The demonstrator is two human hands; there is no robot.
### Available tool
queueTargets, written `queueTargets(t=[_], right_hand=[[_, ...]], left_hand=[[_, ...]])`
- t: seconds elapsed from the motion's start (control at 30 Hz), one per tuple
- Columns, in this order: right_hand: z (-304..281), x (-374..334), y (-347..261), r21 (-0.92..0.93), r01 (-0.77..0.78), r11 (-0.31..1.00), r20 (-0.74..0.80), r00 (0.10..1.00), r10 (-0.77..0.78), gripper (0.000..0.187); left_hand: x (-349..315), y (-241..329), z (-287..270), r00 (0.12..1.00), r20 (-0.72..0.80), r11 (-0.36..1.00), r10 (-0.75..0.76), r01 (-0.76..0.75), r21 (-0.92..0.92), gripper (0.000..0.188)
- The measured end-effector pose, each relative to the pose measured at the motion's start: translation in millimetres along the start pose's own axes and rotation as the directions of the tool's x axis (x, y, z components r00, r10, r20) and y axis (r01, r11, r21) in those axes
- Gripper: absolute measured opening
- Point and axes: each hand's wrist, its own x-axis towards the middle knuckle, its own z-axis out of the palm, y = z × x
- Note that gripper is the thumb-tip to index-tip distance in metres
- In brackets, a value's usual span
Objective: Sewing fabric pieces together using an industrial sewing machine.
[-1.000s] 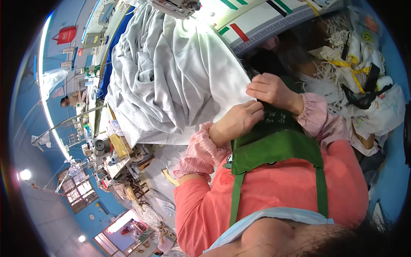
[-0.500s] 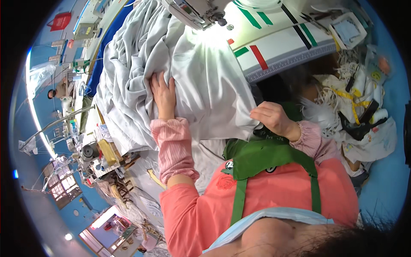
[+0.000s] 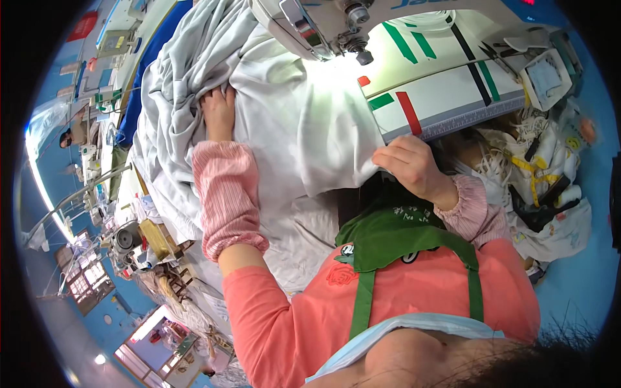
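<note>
It was a sewing workshop: a sewing machine stood with its lamp lit over a white worktable edged with a ruler strip, and pale grey cloth lay heaped across it. Thread spools, a yellow measuring tape and fabric scraps crowded one side, while more machinery lined the blue-walled room, where another person was visible

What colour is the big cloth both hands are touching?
The cloth is pale grey, nearly white where brightly lit; best seen in the head view.
</note>
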Motion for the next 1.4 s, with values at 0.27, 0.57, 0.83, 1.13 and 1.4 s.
queueTargets(t=[0.27, 0.57, 0.83, 1.13, 1.4], right_hand=[[5.2, 40.5, 23.2, -0.034, -0.028, 0.999, 0.019, 0.999, 0.029, 0.022], [19.4, 78.6, 56.8, -0.033, -0.06, 0.998, -0.002, 0.998, 0.06, 0.014], [12.0, 93.7, 65.3, -0.313, -0.056, 0.948, 0.002, 0.998, 0.059, 0.02], [0.5, 30.3, 2.1, -0.263, -0.078, 0.962, 0.152, 0.981, 0.121, 0.016], [1.1, -18.5, -11.8, -0.239, 0.008, 0.971, 0.064, 0.998, 0.008, 0.028]], left_hand=[[89.1, -52.9, 28.5, 0.99, 0.133, 0.998, -0.053, 0.058, -0.035, 0.064], [179.4, -71.5, 45.7, 0.978, 0.207, 0.984, -0.035, 0.07, -0.167, 0.065], [236.2, -25.0, 46.6, 0.981, 0.192, 0.935, 0.032, -0.097, 0.341, 0.039], [167.1, 50.9, -33.6, 0.876, 0.419, 0.871, 0.24, -0.385, 0.306, 0.03], [-88.5, 244.1, -99.0, 0.8, -0.037, 0.687, 0.599, -0.537, -0.49, 0.034]])
